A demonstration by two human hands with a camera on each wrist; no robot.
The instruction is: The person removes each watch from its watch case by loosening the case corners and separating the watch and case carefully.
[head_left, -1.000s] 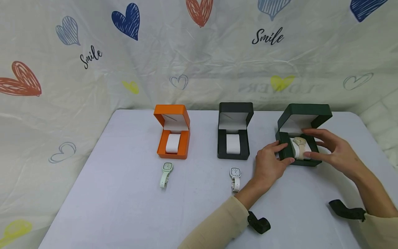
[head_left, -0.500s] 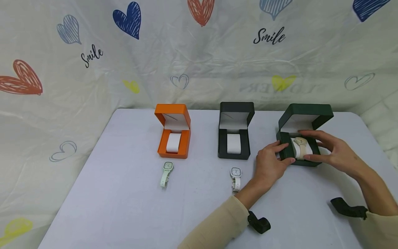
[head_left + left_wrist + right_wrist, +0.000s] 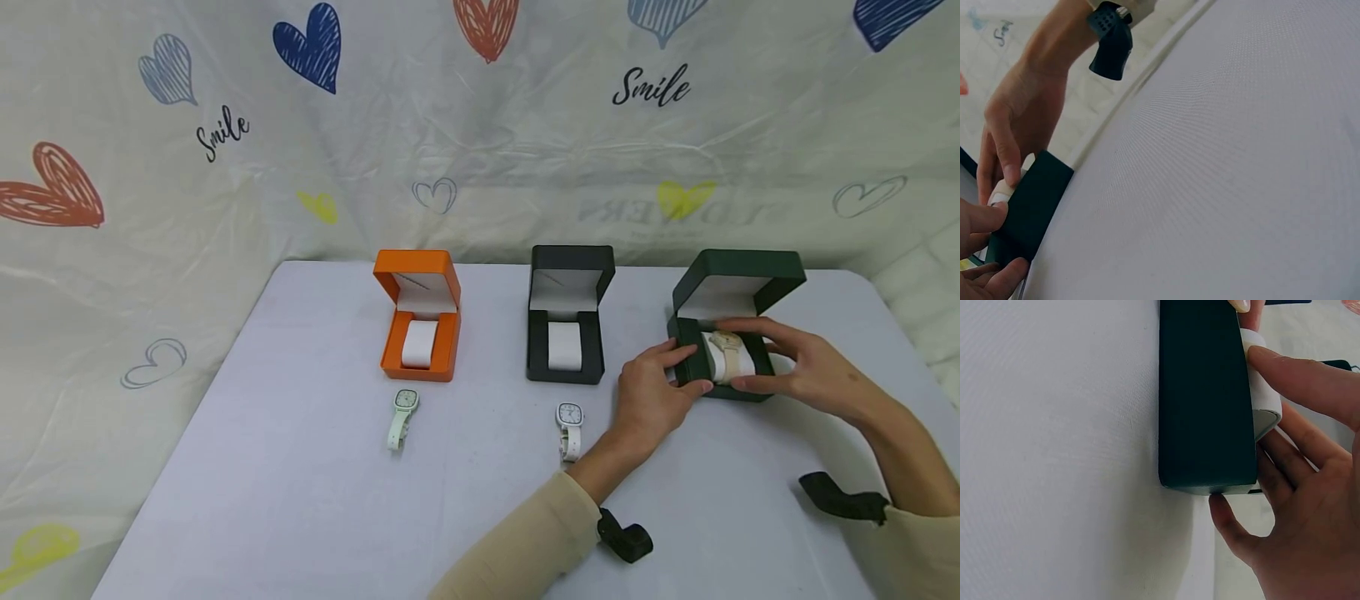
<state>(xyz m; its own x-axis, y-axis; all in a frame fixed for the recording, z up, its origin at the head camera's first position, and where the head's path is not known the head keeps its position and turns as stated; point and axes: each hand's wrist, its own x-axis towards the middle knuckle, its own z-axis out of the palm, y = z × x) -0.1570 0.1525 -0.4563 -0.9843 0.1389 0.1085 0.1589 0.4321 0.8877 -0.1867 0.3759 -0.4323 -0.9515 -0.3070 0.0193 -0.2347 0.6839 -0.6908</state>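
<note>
An open dark green watch box stands at the right of the table. Inside, a beige-strapped watch is wrapped round a white watch cushion. My left hand grips the box's left side, thumb at the front. With thumb in front and fingers behind, my right hand holds the cushion by the watch. The right wrist view shows that thumb on the cushion, which stands partly above the green wall. How deep it sits on the far side is hidden.
An orange watch box and a black watch box stand open to the left, each with a bare white cushion. In front lie a pale green watch and a white watch, the latter near my left forearm. A printed curtain hangs behind.
My right index finger has shifted slightly left and down along the cushion's back edge. My left hand keeps its place on the green box. The other boxes and watches have not moved.
</note>
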